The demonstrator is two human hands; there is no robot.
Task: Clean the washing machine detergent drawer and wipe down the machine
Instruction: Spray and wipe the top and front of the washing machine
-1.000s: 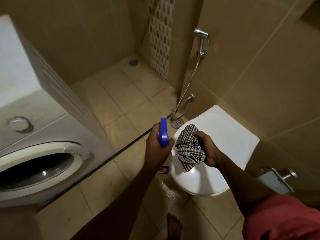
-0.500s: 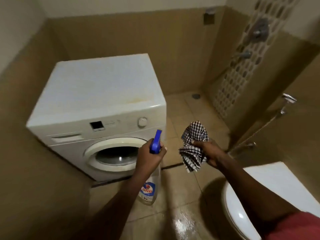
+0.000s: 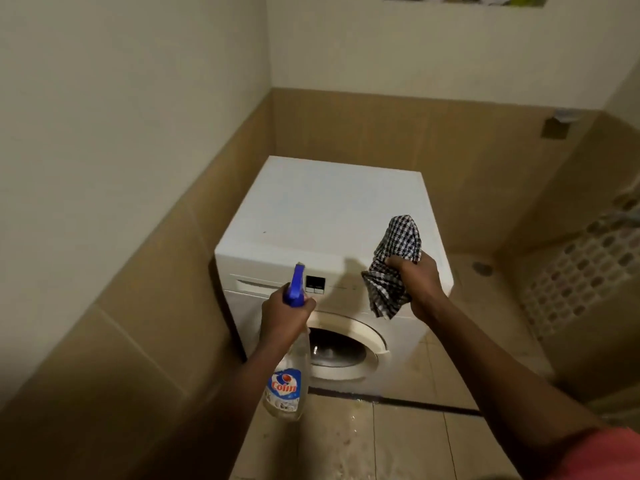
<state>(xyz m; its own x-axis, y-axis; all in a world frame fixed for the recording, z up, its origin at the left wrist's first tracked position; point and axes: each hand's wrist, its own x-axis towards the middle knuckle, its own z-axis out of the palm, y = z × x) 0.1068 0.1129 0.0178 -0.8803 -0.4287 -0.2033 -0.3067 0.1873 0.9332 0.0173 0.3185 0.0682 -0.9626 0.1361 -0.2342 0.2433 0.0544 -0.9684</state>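
Observation:
A white front-loading washing machine (image 3: 322,216) stands in the corner, straight ahead of me. Its detergent drawer (image 3: 258,284) sits shut at the top left of the front panel, left of a small dark display (image 3: 315,284). The round door (image 3: 341,348) is below. My left hand (image 3: 282,315) grips a clear spray bottle (image 3: 285,386) with a blue trigger head, held in front of the panel. My right hand (image 3: 417,282) holds a bunched black-and-white checked cloth (image 3: 393,268) over the machine's front right corner.
Tan tiled walls close in on the left (image 3: 138,271) and behind the machine. The floor (image 3: 398,445) in front is wet and glossy. A patterned mosaic strip (image 3: 581,271) and a floor drain (image 3: 482,268) lie to the right. A pink sleeve shows at bottom right.
My view has swung left from the toilet to face the washing machine, which now sits centred and closer. Both hands have risen toward its front panel, still holding the bottle and cloth.

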